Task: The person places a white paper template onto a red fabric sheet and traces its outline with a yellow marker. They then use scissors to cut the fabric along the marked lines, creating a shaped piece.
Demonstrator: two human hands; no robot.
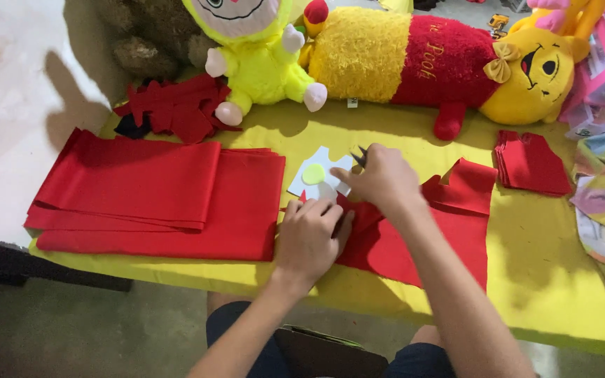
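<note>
At the table's centre we press our left hand [307, 238] flat, fingers spread, on the red felt sheet [414, 241], pinning a white shirt-shaped template [320, 171] at its twelve o'clock. Our right hand [384, 180] is closed around scissors [360, 157], cutting along the template. We judge the work partly done: cut red pieces [530, 162] sit stacked at three o'clock, while folded red felt [155, 196] waits uncut at nine o'clock.

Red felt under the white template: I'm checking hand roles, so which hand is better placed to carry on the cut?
Likely the right hand: it already grips the scissors at the template, while the left hand presses the red felt flat.
</note>
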